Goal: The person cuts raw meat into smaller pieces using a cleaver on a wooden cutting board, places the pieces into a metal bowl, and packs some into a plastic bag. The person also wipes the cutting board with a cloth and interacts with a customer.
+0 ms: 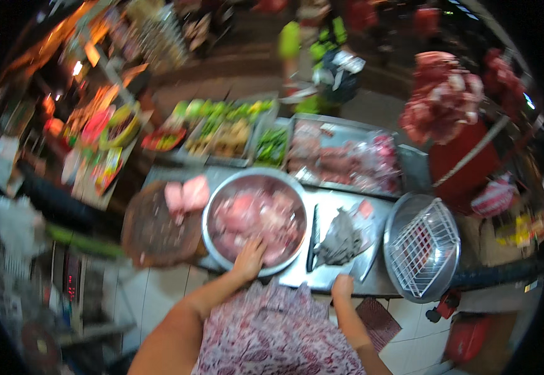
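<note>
A steel bowl of raw meat pieces stands at the table's near edge. My left hand reaches over its near rim, fingers stretched out against the meat. Further right, my right hand is closed at the table's front edge; whatever it may hold is hidden. Just beyond it lies a crumpled grey plastic bag on a metal surface, with a dark, narrow long object to its left.
Left of the bowl is a round wooden chopping board with pink meat chunks. A steel basin with a white wire rack stands right. Behind are a meat tray and vegetable trays. Meat hangs far right; a person stands beyond.
</note>
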The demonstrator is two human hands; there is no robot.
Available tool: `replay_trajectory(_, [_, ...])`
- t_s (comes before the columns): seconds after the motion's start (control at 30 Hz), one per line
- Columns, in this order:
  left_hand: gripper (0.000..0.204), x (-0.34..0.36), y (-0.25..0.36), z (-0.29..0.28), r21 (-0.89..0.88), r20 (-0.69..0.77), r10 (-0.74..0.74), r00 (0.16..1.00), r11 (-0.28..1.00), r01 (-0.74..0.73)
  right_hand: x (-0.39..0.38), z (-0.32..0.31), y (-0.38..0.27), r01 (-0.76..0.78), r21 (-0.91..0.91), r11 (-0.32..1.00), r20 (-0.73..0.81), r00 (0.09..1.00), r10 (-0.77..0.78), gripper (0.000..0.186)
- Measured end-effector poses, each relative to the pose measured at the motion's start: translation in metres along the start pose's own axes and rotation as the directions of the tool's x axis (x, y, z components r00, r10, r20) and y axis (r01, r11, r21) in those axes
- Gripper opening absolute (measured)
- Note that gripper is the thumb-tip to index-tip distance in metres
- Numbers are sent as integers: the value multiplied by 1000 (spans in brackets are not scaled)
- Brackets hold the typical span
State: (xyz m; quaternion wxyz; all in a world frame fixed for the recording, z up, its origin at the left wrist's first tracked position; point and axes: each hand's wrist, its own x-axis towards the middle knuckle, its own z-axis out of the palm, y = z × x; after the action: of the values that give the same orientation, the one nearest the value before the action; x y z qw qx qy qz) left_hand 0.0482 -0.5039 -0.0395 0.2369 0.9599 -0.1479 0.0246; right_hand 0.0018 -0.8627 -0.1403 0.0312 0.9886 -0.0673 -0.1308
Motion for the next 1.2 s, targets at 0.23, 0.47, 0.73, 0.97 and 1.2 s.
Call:
replay_trajectory(0.23, [45,-3,-1,-2,9,-44,17,999,1000,-17,-4,-7,0,-3,65,998,-70,997,7,14])
replay_trajectory(0.47, [42,6,9,-14,-29,-57,52,997,998,-54,-1,-14,-4,-60,55,997,55,997,57,14])
replay_trajectory(0.73, [39,2,7,-13,30,-73,58,996,998,-56,-3,-7,-4,-44,55,998,5,999,44,15])
replay_trajectory(0.97, [51,3,1,-7,3,-75,73,995,997,-73,0,-10,1,72,-20,997,-5,997,-72,16])
replay_trajectory(1.2, [43,-7,-1,3,-13,-85,-24,996,1000,23,-3,-11,3,91,4,996,-34,995,-90,13])
